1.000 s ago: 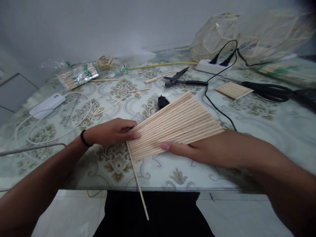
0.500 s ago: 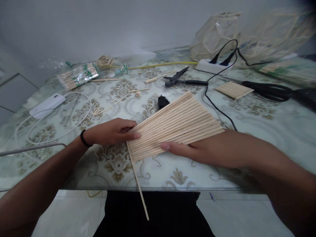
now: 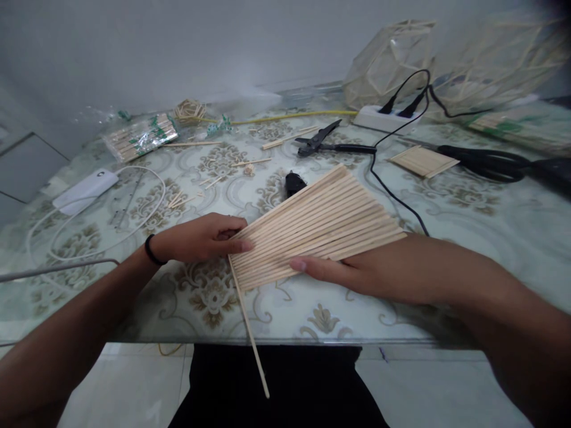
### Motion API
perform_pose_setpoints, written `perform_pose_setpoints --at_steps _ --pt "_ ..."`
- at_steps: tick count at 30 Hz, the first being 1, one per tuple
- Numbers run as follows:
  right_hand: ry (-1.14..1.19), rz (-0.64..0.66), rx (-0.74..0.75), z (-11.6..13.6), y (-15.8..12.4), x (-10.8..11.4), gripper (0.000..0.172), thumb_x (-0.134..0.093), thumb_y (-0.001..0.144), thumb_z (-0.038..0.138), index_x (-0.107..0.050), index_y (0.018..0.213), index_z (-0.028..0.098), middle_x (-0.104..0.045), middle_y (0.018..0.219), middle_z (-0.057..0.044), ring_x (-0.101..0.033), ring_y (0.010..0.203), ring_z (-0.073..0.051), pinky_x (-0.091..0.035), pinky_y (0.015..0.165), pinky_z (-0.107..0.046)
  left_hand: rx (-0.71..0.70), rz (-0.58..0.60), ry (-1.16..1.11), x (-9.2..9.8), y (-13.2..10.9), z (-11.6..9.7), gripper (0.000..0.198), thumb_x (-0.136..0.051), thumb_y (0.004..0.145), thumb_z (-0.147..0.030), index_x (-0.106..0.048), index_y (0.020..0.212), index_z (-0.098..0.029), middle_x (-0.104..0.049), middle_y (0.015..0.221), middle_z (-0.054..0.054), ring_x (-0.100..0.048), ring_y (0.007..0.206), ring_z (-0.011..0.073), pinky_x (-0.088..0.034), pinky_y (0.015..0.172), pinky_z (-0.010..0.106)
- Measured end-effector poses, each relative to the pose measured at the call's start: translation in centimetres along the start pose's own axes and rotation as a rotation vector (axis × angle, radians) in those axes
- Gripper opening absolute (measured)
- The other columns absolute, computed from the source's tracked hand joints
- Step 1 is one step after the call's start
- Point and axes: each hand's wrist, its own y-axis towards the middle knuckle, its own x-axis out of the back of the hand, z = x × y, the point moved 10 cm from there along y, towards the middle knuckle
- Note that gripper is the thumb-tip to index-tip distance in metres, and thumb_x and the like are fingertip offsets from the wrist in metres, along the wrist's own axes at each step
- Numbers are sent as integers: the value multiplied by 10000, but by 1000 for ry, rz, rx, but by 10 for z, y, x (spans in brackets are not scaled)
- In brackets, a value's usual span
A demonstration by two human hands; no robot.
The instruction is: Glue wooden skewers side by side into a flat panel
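A panel of thin wooden sticks point(image 3: 321, 220), laid side by side, is held slightly tilted above the table. My left hand point(image 3: 209, 236) pinches its left end, thumb on top and the other fingers underneath. Supporting it from the lower right, my right hand point(image 3: 370, 270) has its thumb on the near edge; its other fingers are hidden beneath the panel. One longer stick point(image 3: 252, 333) runs along the panel's left end and sticks out toward me past the table edge. Just behind the panel lies a small black object point(image 3: 294, 183), partly covered.
Black cutters point(image 3: 319, 139), a small stick panel point(image 3: 423, 161) and black-handled scissors point(image 3: 482, 163) lie beyond. A white power strip point(image 3: 386, 119) feeds black cords. At left are a bagged stick bundle point(image 3: 143, 138) and a white device point(image 3: 85, 191) with its cable. Stick-framed shapes point(image 3: 392, 65) stand behind.
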Motion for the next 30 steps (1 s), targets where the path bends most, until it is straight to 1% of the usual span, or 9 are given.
perform_pose_setpoints --at_steps 5,7,11,16,18,21,25,27,30 --pt "11 15 -20 -3 -1 -2 797 -454 880 885 -493 1564 478 -551 1597 72 -537 1449 -397 -433 1209 -620 -1 -1 9 0 0 -1 394 -580 995 -557 -598 902 -174 -435 737 -40 -407 673 130 -341 603 251" --pt "13 9 -23 -3 -1 -1 802 -465 881 877 -489 1571 467 -550 1598 66 -543 1442 -404 -434 1203 -630 3 0 9 0 0 -1 399 -575 995 -563 -599 901 -177 -434 736 -40 -407 672 131 -340 601 251" --pt "20 16 -18 -2 -1 -2 797 -459 892 867 -497 1572 454 -552 1599 54 -544 1444 -401 -446 1204 -598 13 -8 7 0 0 0 397 -574 993 -565 -595 899 -180 -434 741 -39 -405 675 132 -340 606 255" --pt "19 17 -44 -4 -2 -2 822 -455 883 882 -488 1580 446 -543 1608 41 -532 1452 -409 -433 1211 -605 1 -2 -1 0 0 0 392 -587 994 -556 -575 876 -182 -427 737 -44 -394 666 125 -331 596 254" --pt "38 20 -21 -1 -2 -2 812 -447 895 871 -489 1581 438 -541 1611 42 -527 1459 -397 -426 1221 -589 -2 -1 0 0 0 0 398 -584 996 -560 -575 876 -181 -421 733 -47 -391 661 124 -329 593 255" --pt "47 21 -9 1 -1 -2 786 -472 895 852 -502 1570 450 -554 1597 56 -537 1452 -395 -438 1215 -588 -3 -9 15 0 0 0 411 -565 1004 -571 -585 887 -178 -421 733 -47 -393 666 127 -333 596 257" --pt "45 18 -15 0 -2 -1 795 -507 880 846 -504 1569 449 -554 1596 64 -526 1460 -398 -429 1222 -592 2 -3 13 0 0 0 401 -577 1001 -563 -587 893 -177 -432 741 -48 -402 674 128 -334 601 259" --pt "42 26 -23 -2 -1 -2 807 -489 880 861 -492 1575 453 -532 1614 65 -506 1476 -395 -412 1233 -592 0 -1 11 0 0 0 392 -586 1000 -551 -585 886 -176 -430 741 -49 -401 674 126 -334 602 258" --pt "28 37 -52 -6 -1 -4 826 -430 874 904 -480 1576 473 -537 1613 62 -515 1467 -404 -383 1240 -625 -2 -6 3 0 0 0 386 -597 997 -541 -579 872 -176 -422 735 -51 -396 666 122 -333 597 254"
